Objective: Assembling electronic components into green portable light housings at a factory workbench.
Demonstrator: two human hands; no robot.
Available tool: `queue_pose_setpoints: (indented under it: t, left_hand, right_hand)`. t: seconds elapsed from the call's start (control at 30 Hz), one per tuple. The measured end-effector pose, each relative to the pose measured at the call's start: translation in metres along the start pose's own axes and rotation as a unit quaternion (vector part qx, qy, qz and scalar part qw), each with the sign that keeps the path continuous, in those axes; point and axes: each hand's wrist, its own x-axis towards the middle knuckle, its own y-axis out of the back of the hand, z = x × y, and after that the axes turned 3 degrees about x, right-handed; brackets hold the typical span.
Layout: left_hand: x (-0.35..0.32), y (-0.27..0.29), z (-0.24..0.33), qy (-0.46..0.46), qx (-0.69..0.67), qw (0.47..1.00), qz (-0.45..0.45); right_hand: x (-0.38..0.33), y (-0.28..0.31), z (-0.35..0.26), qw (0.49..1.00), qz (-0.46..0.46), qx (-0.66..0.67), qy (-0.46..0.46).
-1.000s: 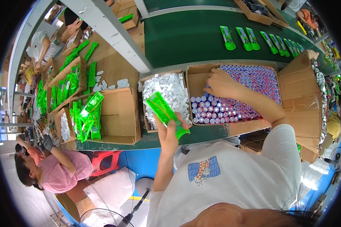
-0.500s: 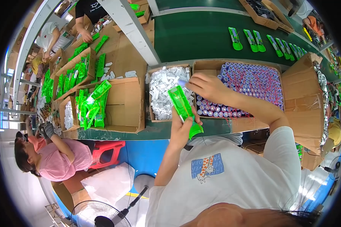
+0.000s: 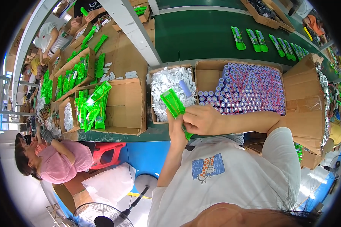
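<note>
My left hand (image 3: 175, 130) is closed round a long bright green plastic casing (image 3: 172, 102) with thin wires along its open hollow. The casing tilts over the near edge of a carton of small white plastic pieces (image 3: 162, 85). My right hand (image 3: 201, 120) is at the casing's lower half, fingers curled and pressed together; what they pinch is hidden. Just beyond the casing, a purple battery cell (image 3: 185, 88) is over the white pieces, apart from both hands; I cannot tell if a wire holds it. To the right stands a carton of purple battery cells (image 3: 250, 89) with red wires.
At left, an open carton (image 3: 125, 126) holds green casings (image 3: 96, 108). Filled casings lie in a row on the green bench (image 3: 204, 38) beyond a white metal post (image 3: 134, 34). A tall carton (image 3: 305, 102) stands right. Co-workers sit at left; a fan (image 3: 102, 215) is below.
My right hand has come down from above the white pieces to the casing, leaving the purple cell it held. The casing has shifted slightly left. A far co-worker has lifted a green casing.
</note>
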Motion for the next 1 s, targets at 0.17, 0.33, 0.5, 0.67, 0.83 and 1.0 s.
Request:
queue_pose_setpoints:
  t: [0.17, 0.33, 0.5, 0.67, 0.83, 1.0]
  left_hand:
    - [-0.004, -0.004, 0.015, 0.008, -0.070, 0.997, -0.037]
    - [-0.008, 0.002, 0.009, 0.002, -0.014, 0.995, -0.100]
    - [-0.008, 0.001, 0.003, -0.017, 0.059, 0.992, -0.111]
    - [-0.005, 0.001, 0.004, -0.042, 0.112, 0.987, -0.110]
    - [-0.004, 0.014, 0.016, -0.021, 0.093, 0.991, -0.090]
    - [-0.001, 0.032, 0.020, 0.017, -0.068, 0.998, -0.007]
  right_hand:
    - [0.033, 0.024, 0.070, 0.989, -0.087, -0.039, -0.116]
    - [0.048, 0.022, 0.079, 0.964, -0.120, -0.098, -0.216]
    - [0.038, 0.035, 0.021, 0.939, -0.115, 0.202, -0.252]
    - [0.039, 0.030, 0.017, 0.890, -0.207, 0.256, -0.315]
    - [0.043, -0.004, 0.026, 0.936, -0.127, 0.241, -0.222]
    - [0.079, 0.006, 0.092, 0.983, -0.167, 0.057, -0.051]
